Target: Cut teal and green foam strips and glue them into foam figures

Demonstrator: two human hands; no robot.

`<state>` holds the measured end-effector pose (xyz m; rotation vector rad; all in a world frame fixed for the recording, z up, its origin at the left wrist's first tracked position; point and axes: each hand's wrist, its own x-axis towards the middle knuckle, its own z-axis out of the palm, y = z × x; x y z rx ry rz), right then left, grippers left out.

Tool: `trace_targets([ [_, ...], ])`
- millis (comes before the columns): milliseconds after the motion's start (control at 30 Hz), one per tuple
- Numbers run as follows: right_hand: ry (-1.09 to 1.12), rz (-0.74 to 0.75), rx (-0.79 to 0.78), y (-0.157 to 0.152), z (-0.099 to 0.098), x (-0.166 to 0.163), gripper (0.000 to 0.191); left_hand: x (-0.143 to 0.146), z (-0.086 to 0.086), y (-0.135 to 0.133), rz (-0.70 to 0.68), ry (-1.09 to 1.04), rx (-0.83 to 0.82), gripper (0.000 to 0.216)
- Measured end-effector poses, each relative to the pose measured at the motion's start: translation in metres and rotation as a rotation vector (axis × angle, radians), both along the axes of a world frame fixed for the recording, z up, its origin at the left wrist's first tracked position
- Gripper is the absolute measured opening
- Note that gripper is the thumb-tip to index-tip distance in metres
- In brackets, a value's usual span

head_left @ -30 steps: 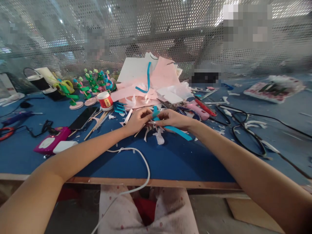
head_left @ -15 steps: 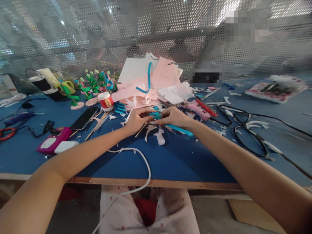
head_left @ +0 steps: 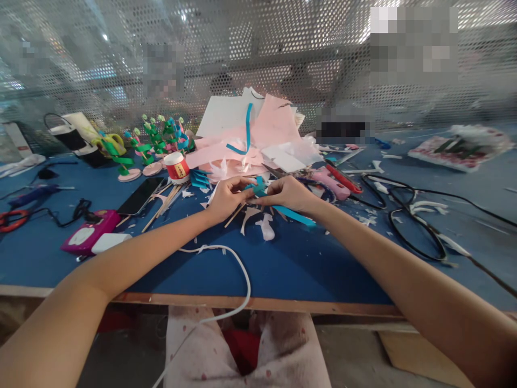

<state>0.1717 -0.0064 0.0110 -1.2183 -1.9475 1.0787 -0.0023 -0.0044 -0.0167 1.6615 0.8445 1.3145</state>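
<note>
Between my two hands is a blue paper strip [head_left: 259, 187], bent or folded where the fingertips meet it. My left hand [head_left: 228, 199] pinches its left side with thumb and fingers. From the other side my right hand [head_left: 287, 193] grips the paper, thumb and forefinger pressed together. A straight blue length [head_left: 294, 215] sticks out below my right hand toward the right wrist. Under and around the hands lie a thin wooden stick [head_left: 234, 215] and white paper scraps [head_left: 266, 227]. The fingers hide part of the fold.
Pink and white sheets [head_left: 278, 121] are heaped behind the hands. A red-and-white jar [head_left: 176, 167], a phone [head_left: 141, 196] and green paper plants [head_left: 147, 137] stand or lie left. Right are a pink glue gun [head_left: 331, 183] and black cable [head_left: 416, 237]. A white cable [head_left: 242, 264] crosses the front edge.
The fingertips have drawn slightly apart, so more of the folded blue strip shows between them. The straight blue length has shifted a little. Both hands keep nearly the same place.
</note>
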Motion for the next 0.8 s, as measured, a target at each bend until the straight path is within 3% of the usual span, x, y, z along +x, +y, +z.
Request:
trace_targets([
  [267,-0.034,0.061,-0.037,-0.0005,0.0002,-0.0003,0.04,-0.0003,-0.0001,0.0027,-0.041,-0.055,-0.133,0.041],
  [633,-0.054,0.181,0.005,0.0008,-0.0041,0.0,0.043,-0.001,-0.0019,0.0025,-0.004,0.045,-0.075,0.039],
  [800,-0.046,0.188,-0.034,0.0017,-0.0058,0.0007,0.053,-0.0004,-0.0006,0.0009,0.021,0.053,-0.049,0.037],
])
